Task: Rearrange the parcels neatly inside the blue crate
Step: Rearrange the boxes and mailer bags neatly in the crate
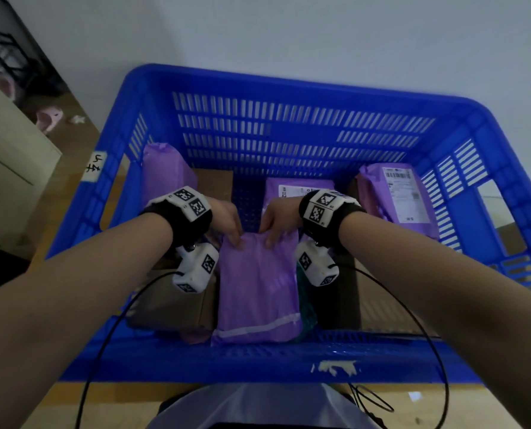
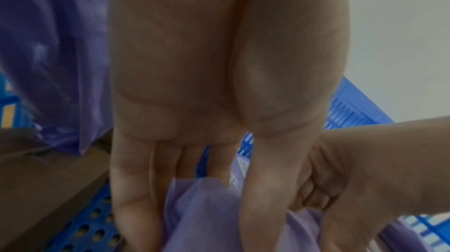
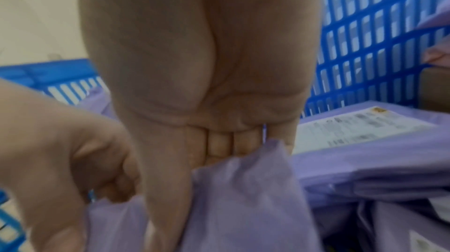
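A purple parcel (image 1: 258,286) stands on edge in the middle of the blue crate (image 1: 289,363), against its near wall. My left hand (image 1: 230,226) pinches the parcel's far top edge, thumb in front and fingers behind. My right hand (image 1: 275,222) pinches the same edge just to the right. The left wrist view shows the thumb and fingers of my left hand (image 2: 199,198) on the purple film (image 2: 207,223). In the right wrist view my right hand (image 3: 194,160) grips the purple film (image 3: 243,208) the same way.
More purple parcels lie in the crate: one upright at the far left (image 1: 165,171), a labelled one at the far middle (image 1: 295,190), another labelled one at the right (image 1: 397,196). Brown boxes (image 1: 171,305) sit at the near left. A white wall stands behind.
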Demonstrator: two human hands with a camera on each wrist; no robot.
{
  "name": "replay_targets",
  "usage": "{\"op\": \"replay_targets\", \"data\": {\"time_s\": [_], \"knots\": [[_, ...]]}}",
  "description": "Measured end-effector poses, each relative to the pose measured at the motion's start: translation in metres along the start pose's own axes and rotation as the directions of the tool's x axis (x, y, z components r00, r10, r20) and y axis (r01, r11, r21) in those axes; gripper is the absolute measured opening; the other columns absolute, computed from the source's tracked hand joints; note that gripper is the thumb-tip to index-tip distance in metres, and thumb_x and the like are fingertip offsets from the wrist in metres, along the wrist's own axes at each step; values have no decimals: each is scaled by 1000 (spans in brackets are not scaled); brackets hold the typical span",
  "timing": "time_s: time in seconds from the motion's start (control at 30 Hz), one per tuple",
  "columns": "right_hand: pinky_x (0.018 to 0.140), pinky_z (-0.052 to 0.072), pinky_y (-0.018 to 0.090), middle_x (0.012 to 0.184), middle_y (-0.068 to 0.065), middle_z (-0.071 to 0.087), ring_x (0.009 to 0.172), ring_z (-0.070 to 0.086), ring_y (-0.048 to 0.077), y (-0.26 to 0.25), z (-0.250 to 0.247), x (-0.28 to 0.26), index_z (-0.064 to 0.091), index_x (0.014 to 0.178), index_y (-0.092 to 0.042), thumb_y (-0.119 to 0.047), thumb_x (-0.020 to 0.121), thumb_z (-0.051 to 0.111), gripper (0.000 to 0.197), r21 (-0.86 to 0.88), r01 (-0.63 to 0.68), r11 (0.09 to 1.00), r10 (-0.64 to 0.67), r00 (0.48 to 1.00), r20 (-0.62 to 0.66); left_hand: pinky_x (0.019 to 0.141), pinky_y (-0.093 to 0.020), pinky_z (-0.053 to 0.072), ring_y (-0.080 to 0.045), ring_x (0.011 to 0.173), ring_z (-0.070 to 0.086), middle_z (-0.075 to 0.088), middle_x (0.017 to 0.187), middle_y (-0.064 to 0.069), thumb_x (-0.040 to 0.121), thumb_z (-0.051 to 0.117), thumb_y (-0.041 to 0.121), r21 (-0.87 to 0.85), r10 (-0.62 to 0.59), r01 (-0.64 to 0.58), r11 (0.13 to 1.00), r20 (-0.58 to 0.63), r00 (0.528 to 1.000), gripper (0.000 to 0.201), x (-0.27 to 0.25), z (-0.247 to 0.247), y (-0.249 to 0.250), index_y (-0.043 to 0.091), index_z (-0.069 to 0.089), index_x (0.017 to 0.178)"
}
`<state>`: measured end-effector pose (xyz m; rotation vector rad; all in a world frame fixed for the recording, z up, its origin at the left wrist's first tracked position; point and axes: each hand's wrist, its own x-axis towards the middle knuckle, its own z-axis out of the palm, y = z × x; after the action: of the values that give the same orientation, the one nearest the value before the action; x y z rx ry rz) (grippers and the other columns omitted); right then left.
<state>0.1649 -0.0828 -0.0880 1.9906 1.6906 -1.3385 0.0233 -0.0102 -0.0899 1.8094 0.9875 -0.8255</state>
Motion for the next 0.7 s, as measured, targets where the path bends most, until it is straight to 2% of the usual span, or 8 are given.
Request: {"op": "replay_targets", "data": {"time_s": [0.07, 0.2, 0.3, 0.4, 0.43, 0.53, 0.63, 0.7], "knots": [[76, 47, 20, 96, -2, 65, 87, 55, 8, 0, -6, -8, 69, 112, -10, -22, 77, 77, 38, 25, 15, 1000, -13, 998, -57, 62, -20, 56, -19, 99, 61, 62, 105, -4, 80, 74, 18, 6, 16, -16, 1000, -3, 1000, 34, -6, -3, 3, 10, 64, 112], [56, 43, 6, 80, -9, 63, 71, 54, 1, 3, -26, -30, 72, 108, -14, -23, 80, 74, 29, 33, 52, 998, -46, 983, -179, 66, -21, 53, -14, 96, 57, 61, 96, 3, 84, 69, 22, 7, 88, -88, 996, -45, 995, 35, -22, -16, 13, 10, 63, 116], [62, 43, 6, 77, -9, 66, 70, 56, 0, 4, -46, -49, 75, 103, -16, -23, 80, 74, 24, 61, 100, 993, -80, 958, -274, 65, -19, 50, -11, 91, 58, 62, 90, 5, 84, 69, 21, -39, 138, -143, 989, -114, 984, 30, -37, -31, 23, 10, 66, 111], [58, 43, 1, 71, -12, 65, 58, 56, -9, 2, -66, -66, 76, 97, -15, -20, 78, 75, 20, 94, 146, 985, -100, 919, -382, 54, -18, 44, -4, 61, 55, 61, 72, 4, 84, 69, 20, 0, 206, -210, 978, -197, 959, 18, -49, -47, 32, 9, 70, 98], [55, 43, 0, 68, -14, 63, 55, 55, -9, 0, -71, -69, 76, 97, -13, -19, 78, 76, 20, 105, 166, 981, -109, 905, -412, 54, -19, 43, -5, 59, 53, 60, 69, 3, 83, 70, 20, 3, 226, -232, 973, -236, 945, 20, -51, -52, 33, 9, 71, 99], [57, 41, -1, 70, -6, 65, 54, 54, -8, -5, -92, -86, 76, 96, -9, -15, 78, 75, 19, 114, 221, 968, -130, 841, -526, 62, -19, 47, -12, 70, 55, 63, 79, -3, 81, 72, 17, -76, 277, -327, 942, -371, 886, 23, -63, -69, 42, 8, 71, 102], [55, 40, 1, 78, 4, 65, 48, 50, -13, -8, -109, -102, 75, 94, -6, -9, 76, 76, 18, 139, 323, 936, -169, 759, -628, 57, -12, 48, -9, 70, 54, 62, 81, -5, 82, 71, 14, -53, 351, -436, 898, -512, 784, 22, -80, -84, 50, 5, 70, 101], [57, 43, 4, 80, 3, 66, 53, 51, -13, -10, -118, -110, 75, 93, -7, -12, 75, 78, 19, 155, 365, 918, -178, 729, -661, 71, -20, 50, -11, 80, 57, 65, 90, -7, 81, 72, 13, -13, 400, -499, 867, -579, 710, 26, -91, -95, 54, 3, 70, 105]]}}
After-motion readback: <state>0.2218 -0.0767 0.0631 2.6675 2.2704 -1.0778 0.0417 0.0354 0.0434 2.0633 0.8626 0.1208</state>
